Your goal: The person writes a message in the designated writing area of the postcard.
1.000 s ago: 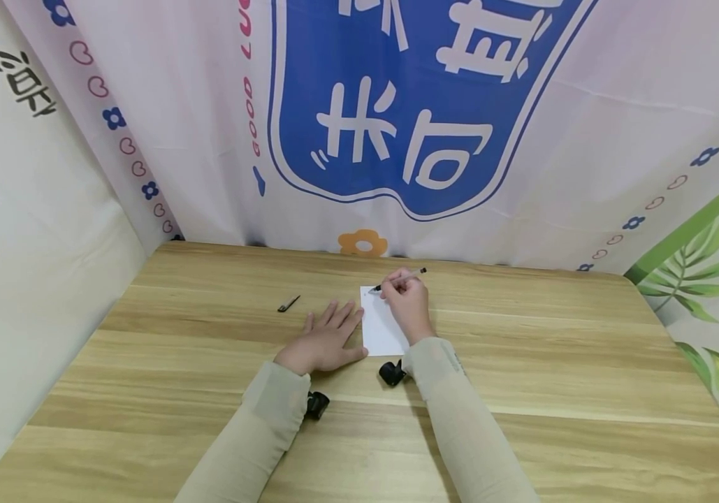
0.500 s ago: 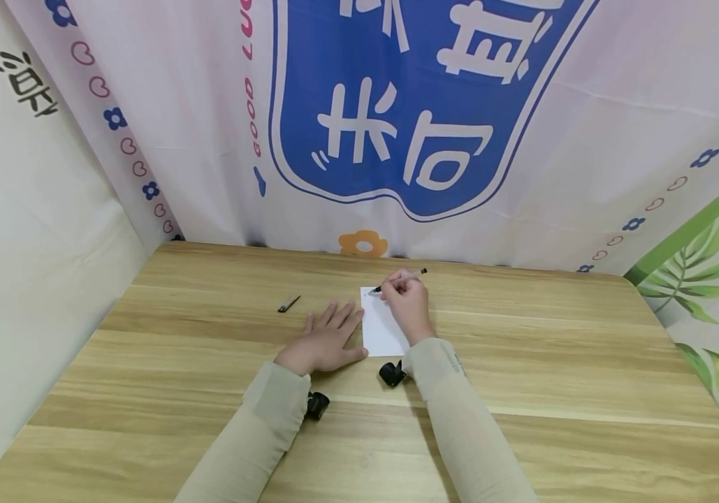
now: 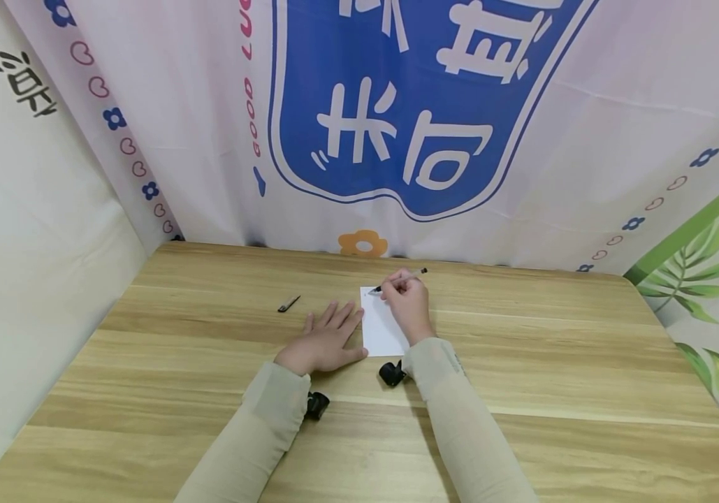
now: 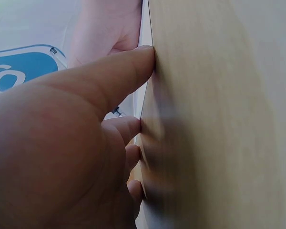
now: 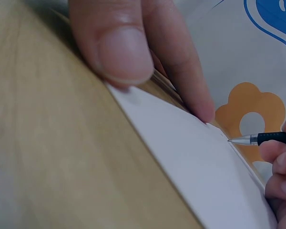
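Note:
A small white sheet of paper (image 3: pixel 381 328) lies on the wooden table. My right hand (image 3: pixel 408 304) rests over its right side and pinches a pen (image 3: pixel 406 276) with a clear barrel and a black grip. In the right wrist view the metal tip of the pen (image 5: pixel 250 139) meets the paper (image 5: pixel 157 138) near its far edge, beside small faint marks. My left hand (image 3: pixel 324 342) lies spread on the table at the left of the sheet, its thumb and index fingertips touching the paper's left edge. In the left wrist view the left hand (image 4: pixel 71 124) hides most of the sheet.
A pen cap (image 3: pixel 288 304) lies on the table (image 3: pixel 208 335) left of the left hand. Black wrist cameras sit under both cuffs, one of them a black camera (image 3: pixel 392 374) just below the paper. A printed curtain (image 3: pixel 208 140) hangs along the table's back edge.

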Tool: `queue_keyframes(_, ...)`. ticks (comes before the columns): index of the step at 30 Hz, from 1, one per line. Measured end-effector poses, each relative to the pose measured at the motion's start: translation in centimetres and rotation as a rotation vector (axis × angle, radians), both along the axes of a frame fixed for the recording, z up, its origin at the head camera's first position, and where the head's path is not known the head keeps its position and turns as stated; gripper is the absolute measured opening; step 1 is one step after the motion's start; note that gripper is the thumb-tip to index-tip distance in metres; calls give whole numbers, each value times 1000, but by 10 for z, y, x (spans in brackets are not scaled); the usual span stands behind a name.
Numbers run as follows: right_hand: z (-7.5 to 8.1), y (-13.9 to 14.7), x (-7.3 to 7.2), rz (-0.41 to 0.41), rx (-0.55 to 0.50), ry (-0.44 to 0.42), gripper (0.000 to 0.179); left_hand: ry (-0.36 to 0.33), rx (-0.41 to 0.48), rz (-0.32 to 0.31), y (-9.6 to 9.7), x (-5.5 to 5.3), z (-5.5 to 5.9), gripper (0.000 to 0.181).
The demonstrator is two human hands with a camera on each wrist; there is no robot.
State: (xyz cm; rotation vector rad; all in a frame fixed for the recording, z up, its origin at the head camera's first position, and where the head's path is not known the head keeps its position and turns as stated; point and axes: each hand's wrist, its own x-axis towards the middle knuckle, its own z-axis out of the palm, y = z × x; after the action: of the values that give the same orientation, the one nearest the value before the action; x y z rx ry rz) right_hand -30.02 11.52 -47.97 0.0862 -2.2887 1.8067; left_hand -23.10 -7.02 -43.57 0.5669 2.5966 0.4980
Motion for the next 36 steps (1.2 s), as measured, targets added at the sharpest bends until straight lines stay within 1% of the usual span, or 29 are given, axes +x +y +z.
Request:
queue_keyframes(11,0,0,0,-21,-13,-2,10,-3,14,1,0,0,-1,78)
queue_keyframes(23,-2,1,-1,5,-11,14,10,-2,2,-1,0,0,0,78)
queue_keyframes(36,-1,0,0,-2,-19,11,8,-2,0,0,0,0,1,78)
